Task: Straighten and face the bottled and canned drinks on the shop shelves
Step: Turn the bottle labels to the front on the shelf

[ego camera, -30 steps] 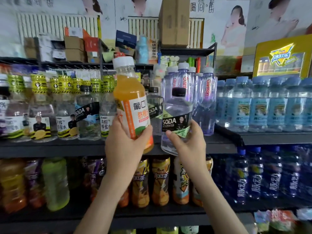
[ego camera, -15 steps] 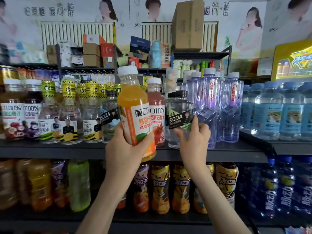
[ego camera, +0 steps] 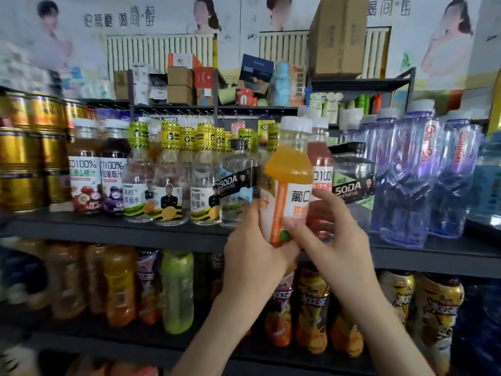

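An orange juice bottle [ego camera: 288, 175] with a white cap and white label is held up in front of the upper shelf [ego camera: 113, 226]. My left hand [ego camera: 253, 256] grips its lower part from the left. My right hand [ego camera: 332, 237] has its thumb and fingers on the bottle's right side. Behind it stand a red juice bottle [ego camera: 322, 164] and a clear SODA bottle with a black label [ego camera: 353, 185]. Another SODA bottle [ego camera: 237, 185] stands just left of the held bottle.
Gold cans [ego camera: 24, 156] are stacked at the far left, then juice and honey-water bottles [ego camera: 168, 183]. Tall purple water bottles [ego camera: 412, 180] stand at the right. The lower shelf holds iced-tea and colourful drink bottles [ego camera: 311, 308]. Boxes [ego camera: 337, 36] sit on the top rack.
My right hand has left the SODA bottle, which now stands on the shelf, and moved onto the orange juice bottle. The view has swung left.
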